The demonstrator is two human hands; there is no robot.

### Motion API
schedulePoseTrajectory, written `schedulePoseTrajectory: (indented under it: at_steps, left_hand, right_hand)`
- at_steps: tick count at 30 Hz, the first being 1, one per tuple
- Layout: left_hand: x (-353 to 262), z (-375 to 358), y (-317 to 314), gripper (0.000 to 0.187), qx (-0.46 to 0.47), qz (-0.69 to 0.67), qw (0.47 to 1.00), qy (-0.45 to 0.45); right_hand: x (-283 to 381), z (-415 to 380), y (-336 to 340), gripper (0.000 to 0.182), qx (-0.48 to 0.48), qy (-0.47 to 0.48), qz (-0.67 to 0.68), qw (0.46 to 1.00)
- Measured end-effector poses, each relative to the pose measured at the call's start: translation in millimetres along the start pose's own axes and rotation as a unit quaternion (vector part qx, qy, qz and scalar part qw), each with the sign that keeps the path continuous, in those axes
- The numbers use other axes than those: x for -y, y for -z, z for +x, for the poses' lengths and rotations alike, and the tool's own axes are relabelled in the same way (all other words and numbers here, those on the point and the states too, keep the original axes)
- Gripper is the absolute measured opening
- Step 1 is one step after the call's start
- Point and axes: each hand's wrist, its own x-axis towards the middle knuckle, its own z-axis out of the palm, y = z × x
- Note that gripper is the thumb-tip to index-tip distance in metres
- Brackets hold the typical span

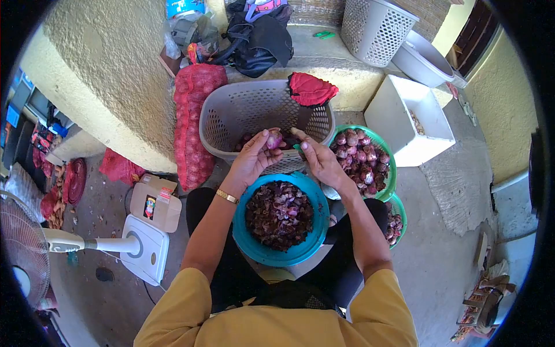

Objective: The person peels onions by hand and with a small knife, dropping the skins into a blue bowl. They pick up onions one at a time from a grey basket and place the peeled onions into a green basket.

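My left hand (254, 157) has its fingers closed around a purple onion (274, 139), above the near rim of a grey perforated basket (248, 89). My right hand (319, 159) is just right of it, its fingers pinched on something small with a green part, too small to name. Onions lie partly hidden in the basket behind my hands. Below my hands, between my legs, a blue basin (243, 234) holds dark onion skins (279, 217). A green basket (393, 173) full of onions (361, 156) stands to the right.
A red net sack of onions (193, 127) leans left of the grey basket, and a red cloth (311, 89) hangs on its rim. A white box (404, 139) stands at right. A smaller green basket (403, 215), cardboard box (153, 202) and fan (26, 248) are around me.
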Motion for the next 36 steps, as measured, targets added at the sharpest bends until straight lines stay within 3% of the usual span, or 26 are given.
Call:
schedulePoseTrajectory:
  at_steps: [1, 11, 13, 17, 23, 31, 36]
  left_hand:
    - [0.4, -0.1, 0.5, 0.034, 0.003, -0.005, 1.000, 0.003]
    - [2.2, 0.9, 0.3, 0.035, 0.005, 0.001, 1.000, -0.005]
    - [1.2, -0.3, 0.2, 0.035, 0.014, 0.002, 1.000, -0.006]
    - [1.2, -0.8, 0.0, 0.035, 0.049, -0.003, 0.999, -0.006]
    - [0.0, -2.2, -4.4, 0.035, 0.030, 0.005, 1.000, 0.004]
    - [-0.8, -2.5, -5.3, 0.035, 0.032, 0.007, 0.999, 0.002]
    - [1.4, -0.4, 0.6, 0.036, 0.035, 0.007, 0.999, 0.004]
  right_hand:
    - [-2.7, -0.3, -1.3, 0.040, -0.011, 0.061, -0.041, 0.997]
    - [0.8, 1.7, 0.0, 0.038, 0.027, 0.084, -0.133, 0.987]
    - [4.8, 2.4, -1.1, 0.039, 0.009, 0.126, -0.122, 0.984]
    - [9.8, 3.9, -0.9, 0.038, 0.001, 0.120, -0.103, 0.987]
    - [15.9, 4.4, 1.4, 0.039, 0.000, 0.109, -0.124, 0.986]
    - [10.1, 5.4, -0.9, 0.021, -0.011, 0.142, -0.085, 0.986]
    - [12.6, 3.6, 0.5, 0.029, -0.005, 0.125, -0.084, 0.989]
